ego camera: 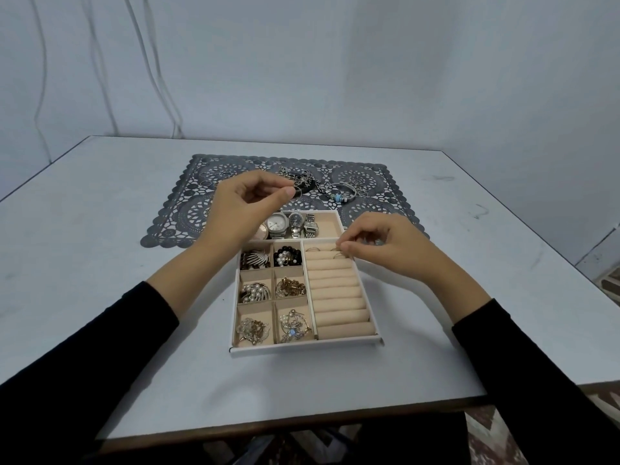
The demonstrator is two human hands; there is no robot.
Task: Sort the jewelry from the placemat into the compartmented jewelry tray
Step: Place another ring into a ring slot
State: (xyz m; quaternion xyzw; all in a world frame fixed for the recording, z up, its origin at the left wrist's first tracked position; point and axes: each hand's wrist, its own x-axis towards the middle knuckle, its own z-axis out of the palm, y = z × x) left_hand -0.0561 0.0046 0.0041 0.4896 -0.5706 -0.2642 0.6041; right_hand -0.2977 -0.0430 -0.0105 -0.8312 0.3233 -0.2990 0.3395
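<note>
Ring seating at the roll section: right hand nearest.

Right hand hovers over the far end of the ring rolls in the jewelry tray, thumb and forefinger pinched together on what looks like a thin ring, too small to confirm. The slots run 9-to-3 across the tray, so the ring must stand edge-on along that line and go straight down, toward 6 o'clock from the fingertips. Left hand is held at 10 o'clock from the tray's middle, fingers pinched on a small ring. Remaining pieces, a chain cluster and a beaded bracelet, lie on the placemat at 12 o'clock. Watches fill the far compartment.
</note>
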